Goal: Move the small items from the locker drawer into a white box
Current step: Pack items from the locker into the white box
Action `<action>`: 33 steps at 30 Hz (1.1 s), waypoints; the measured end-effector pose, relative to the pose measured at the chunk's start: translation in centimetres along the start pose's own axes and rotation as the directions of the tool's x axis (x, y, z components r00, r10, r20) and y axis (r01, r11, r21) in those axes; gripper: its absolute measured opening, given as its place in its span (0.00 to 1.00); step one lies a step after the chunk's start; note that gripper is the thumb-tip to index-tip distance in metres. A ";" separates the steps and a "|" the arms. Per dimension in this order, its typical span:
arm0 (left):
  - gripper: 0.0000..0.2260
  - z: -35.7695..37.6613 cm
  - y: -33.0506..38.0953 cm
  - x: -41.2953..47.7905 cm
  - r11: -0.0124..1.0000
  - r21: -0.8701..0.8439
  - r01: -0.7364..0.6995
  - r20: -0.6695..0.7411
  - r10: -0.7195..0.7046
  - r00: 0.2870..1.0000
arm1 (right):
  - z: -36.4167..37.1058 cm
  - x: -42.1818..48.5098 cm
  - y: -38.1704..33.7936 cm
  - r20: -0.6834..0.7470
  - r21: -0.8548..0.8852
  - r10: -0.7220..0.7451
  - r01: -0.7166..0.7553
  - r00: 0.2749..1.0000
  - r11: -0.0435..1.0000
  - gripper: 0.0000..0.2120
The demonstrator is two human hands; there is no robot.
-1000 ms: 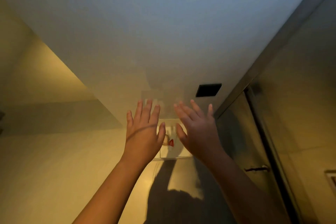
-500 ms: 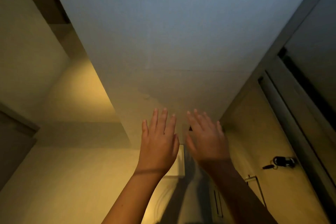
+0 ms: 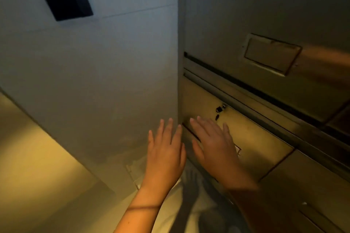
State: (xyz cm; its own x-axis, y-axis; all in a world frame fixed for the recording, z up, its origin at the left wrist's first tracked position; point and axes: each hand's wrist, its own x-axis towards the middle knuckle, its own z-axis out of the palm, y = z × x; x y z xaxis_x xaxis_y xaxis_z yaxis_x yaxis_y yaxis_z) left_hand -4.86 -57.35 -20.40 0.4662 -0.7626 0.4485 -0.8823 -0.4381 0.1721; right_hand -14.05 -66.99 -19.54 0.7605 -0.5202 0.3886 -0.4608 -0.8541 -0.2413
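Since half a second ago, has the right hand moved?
Yes: the right hand moved right, toward the keys on the locker drawer, now just below them.

The locker drawer (image 3: 261, 138) is appearing closed, its flat metal front sitting just right of the grey wall panel (image 3: 94, 81). A key (image 3: 219, 109) is standing in the lock near the front's upper edge, and a small dark fob is hanging below it. The closed front is hiding the contents.

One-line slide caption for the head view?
Left hand and right hand, open, held before a locker drawer with a key in its lock.
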 end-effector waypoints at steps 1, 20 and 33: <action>0.22 -0.4 0.6 -0.2 0.999 -0.021 -0.037 0.009 0.037 0.999 | -0.8 -1.1 0.1 -0.003 -0.013 0.049 -0.049 0.999 0.999 0.23; 0.19 -5.6 26.0 -10.9 0.668 -0.375 -0.642 -0.034 0.683 0.730 | -18.6 -29.0 5.0 -0.420 -0.275 0.563 -0.691 0.712 0.669 0.19; 0.14 -13.0 46.9 -29.9 0.274 -0.620 -0.735 -0.113 0.896 0.429 | -31.6 -56.3 4.9 -0.646 -0.325 0.620 -0.895 0.445 0.304 0.16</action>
State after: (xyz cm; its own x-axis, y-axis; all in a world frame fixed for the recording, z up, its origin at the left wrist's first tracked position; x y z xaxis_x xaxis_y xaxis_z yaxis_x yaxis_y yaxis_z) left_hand -61.06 -48.96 -14.34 -0.5978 -0.6663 0.4457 -0.6249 0.7356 0.2615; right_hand -73.55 -42.04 -14.52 -0.2425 -0.7644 0.5974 -0.9699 0.2043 -0.1323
